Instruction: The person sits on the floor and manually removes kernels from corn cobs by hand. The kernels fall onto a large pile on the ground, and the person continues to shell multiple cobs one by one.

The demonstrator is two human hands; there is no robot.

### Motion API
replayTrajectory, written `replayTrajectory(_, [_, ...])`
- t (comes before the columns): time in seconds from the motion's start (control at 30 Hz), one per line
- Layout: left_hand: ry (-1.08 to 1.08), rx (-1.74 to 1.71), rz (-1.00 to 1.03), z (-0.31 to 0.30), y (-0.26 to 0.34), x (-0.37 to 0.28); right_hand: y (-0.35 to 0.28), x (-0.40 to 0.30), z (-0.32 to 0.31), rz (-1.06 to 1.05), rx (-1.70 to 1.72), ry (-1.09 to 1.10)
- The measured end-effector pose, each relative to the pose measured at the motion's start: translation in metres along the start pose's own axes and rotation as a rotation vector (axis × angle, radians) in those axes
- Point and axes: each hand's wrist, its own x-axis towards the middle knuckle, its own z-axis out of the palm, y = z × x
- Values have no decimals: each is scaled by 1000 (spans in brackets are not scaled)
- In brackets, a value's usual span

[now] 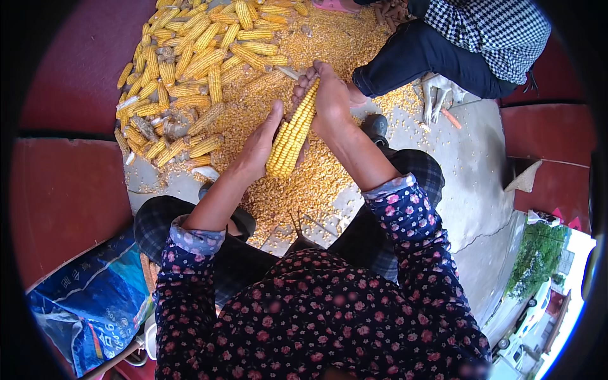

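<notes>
An ear of yellow corn (290, 137) is held slanting between my two hands, with its wide end towards me. My left hand (261, 140) grips the lower part from the left, thumb raised, its fingers partly hidden behind the ear. Around the upper end, my right hand (330, 92) is closed, its fingertips showing at the far side. Beneath both hands lies a spread of loose corn kernels (285, 199) on the concrete floor. Several unshelled ears (204, 52) are heaped to the far left, some with bits of dry husk.
Across the kernels, a person in dark trousers (427, 54) sits at the upper right. An animal's pale legs (434, 97) and a bare cob (451, 118) lie beside them. A blue printed sack (99, 304) is at the lower left. Bare cobs (392, 14) lie at the top.
</notes>
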Motion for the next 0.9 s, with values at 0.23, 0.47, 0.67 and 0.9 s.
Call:
replayTrajectory(0.23, [28, 221, 95, 4, -7, -3, -3, 6, -7, -31, 44, 50])
replayTrajectory(0.47, [92, -93, -93, 7, -3, -2, -14, -4, 1, -31, 6, 34])
replayTrajectory(0.67, [-188, 182, 54, 3, -1, -8, -24, 8, -10, -37, 85, 74])
replayTrajectory(0.9, [-148, 52, 24, 5, -12, -3, -25, -2, -5, -122, 21, 19])
